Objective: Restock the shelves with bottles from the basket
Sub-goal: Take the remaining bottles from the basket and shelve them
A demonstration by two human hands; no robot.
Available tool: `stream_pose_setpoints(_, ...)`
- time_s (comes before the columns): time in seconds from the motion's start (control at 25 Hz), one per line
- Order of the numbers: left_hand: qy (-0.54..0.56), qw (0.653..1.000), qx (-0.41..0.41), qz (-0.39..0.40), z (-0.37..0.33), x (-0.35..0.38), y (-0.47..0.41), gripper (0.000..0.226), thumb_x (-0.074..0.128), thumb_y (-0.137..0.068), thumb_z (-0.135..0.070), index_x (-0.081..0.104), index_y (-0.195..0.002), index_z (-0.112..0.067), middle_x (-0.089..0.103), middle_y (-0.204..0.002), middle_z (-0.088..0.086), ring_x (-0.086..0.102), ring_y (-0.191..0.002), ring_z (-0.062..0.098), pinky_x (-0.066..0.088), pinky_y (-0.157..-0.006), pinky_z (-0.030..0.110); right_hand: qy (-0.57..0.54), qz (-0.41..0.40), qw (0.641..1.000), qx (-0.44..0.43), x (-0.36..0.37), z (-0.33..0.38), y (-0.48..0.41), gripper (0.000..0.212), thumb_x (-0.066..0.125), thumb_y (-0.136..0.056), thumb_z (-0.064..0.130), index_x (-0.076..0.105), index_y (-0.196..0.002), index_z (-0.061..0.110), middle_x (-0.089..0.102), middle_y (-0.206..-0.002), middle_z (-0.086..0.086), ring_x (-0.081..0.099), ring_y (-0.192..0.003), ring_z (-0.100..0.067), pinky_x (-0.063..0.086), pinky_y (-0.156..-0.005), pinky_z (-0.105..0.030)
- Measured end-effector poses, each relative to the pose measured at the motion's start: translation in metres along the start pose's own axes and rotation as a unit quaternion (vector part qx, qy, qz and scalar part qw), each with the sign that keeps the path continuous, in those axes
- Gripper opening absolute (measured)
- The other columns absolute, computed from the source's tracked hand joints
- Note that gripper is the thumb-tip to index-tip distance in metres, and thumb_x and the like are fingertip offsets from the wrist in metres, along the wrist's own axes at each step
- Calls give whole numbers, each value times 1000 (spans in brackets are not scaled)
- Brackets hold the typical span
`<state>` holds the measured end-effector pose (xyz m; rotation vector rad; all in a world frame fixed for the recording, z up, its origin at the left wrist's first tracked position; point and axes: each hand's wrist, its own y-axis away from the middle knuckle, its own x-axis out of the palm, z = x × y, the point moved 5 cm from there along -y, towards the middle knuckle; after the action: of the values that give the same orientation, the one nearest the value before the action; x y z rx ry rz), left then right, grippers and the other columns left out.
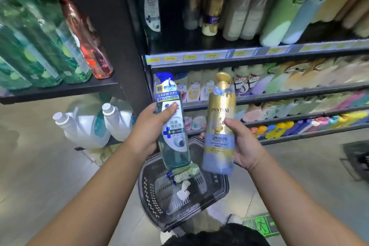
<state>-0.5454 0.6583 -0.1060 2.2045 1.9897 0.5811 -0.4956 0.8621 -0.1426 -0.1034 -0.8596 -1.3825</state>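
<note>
Left hand [144, 134] fingers [169, 108] round a teal bottle [176, 152], right hand [244, 148] fingers [232, 126] round a gold PANTENE "3 MINUTE" bottle [219, 106].

A shop aisle: price-tagged shelves [219, 56] of toiletry bottles [249, 6], floor basket [151, 201].

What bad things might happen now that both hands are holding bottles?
1. The left hand grips the blue bottle and the right hand grips the gold bottle, so no hand is free; one bottle might slip and fall.
2. The basket sits on the floor just in front of the person, easy to trip over.
3. The shelves look crowded, so pushing a bottle in may topple others.
</note>
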Motion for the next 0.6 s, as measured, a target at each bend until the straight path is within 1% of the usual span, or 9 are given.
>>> stream_pose_setpoints(0.04, -3, 1000, 6, 7, -6, 11, 2, 20, 66, -91, -19, 69, -108, -10, 73, -107, 17, 71, -97, 34, 57, -88, 47, -4, -12, 1000, 0, -2, 6, 6, 96, 95, -42, 37, 57, -124, 3, 68, -100, -19, 68, -85, -33, 57, -77, -44)
stream_pose_setpoints(0.12, -5, 1000, 14, 15, -15, 35, 7, 18, 66, -91, -19, 69, -106, -9, 75, -101, 17, 73, -84, 29, 60, -78, 43, -23, -34, 999, 5, -12, 20, 18, 80, 93, -48, 38, 63, -115, 4, 68, -96, -19, 68, -77, -31, 57, -75, -43)
stream_pose_setpoints(0.16, -9, 1000, 20, 17, -20, 46, 9, 17, 66, -92, -20, 69, -105, -10, 75, -98, 15, 73, -81, 27, 61, -76, 41, -24, -39, 999, 2, -15, 28, 22, 78, 92, -50, 38, 62, -115, 5, 67, -97, -19, 67, -74, -30, 56, -73, -43)
stream_pose_setpoints(0.28, -22, 999, 34, 17, -31, 78, 16, 18, 67, -91, -24, 68, -106, -13, 77, -95, 9, 74, -82, 24, 60, -75, 39, -13, -38, 999, -26, -27, 52, 36, 103, 96, -43, 37, 53, -130, 6, 64, -104, -21, 67, -76, -31, 56, -77, -51)
stream_pose_setpoints(0.36, -24, 999, 40, 11, -38, 100, 21, 17, 66, -92, -25, 68, -105, -13, 77, -93, 8, 74, -81, 22, 58, -74, 37, 3, -36, 999, -31, -37, 69, 48, 100, 92, -47, 35, 50, -133, 5, 65, -97, -20, 66, -76, -32, 50, -84, -59)
stream_pose_setpoints(0.4, -20, 999, 45, 8, -40, 112, 22, 17, 65, -93, -24, 68, -105, -12, 77, -95, 9, 74, -80, 22, 57, -74, 36, 14, -35, 999, -33, -42, 79, 54, 96, 90, -48, 34, 52, -131, 6, 65, -93, -20, 65, -76, -32, 49, -86, -59)
stream_pose_setpoints(0.44, -16, 999, 51, 4, -42, 123, 24, 18, 65, -93, -23, 68, -106, -12, 77, -96, 9, 74, -81, 22, 57, -75, 37, 21, -37, 998, -37, -48, 89, 59, 90, 89, -51, 35, 54, -128, 7, 65, -91, -19, 64, -75, -32, 51, -84, -57)
stream_pose_setpoints(0.52, -11, 998, 62, -4, -45, 146, 26, 19, 65, -92, -23, 68, -108, -11, 76, -100, 11, 73, -85, 25, 58, -79, 40, 29, -40, 998, -38, -61, 109, 70, 70, 81, -63, 34, 56, -124, 8, 65, -87, -16, 64, -70, -29, 57, -70, -44)
stream_pose_setpoints(0.6, -13, 998, 63, -12, -45, 168, 28, 21, 66, -92, -24, 67, -108, -10, 76, -100, 12, 73, -88, 29, 58, -83, 44, 26, -39, 998, -32, -71, 127, 80, 58, 71, -70, 34, 58, -119, 8, 65, -85, -16, 64, -70, -29, 58, -66, -40)
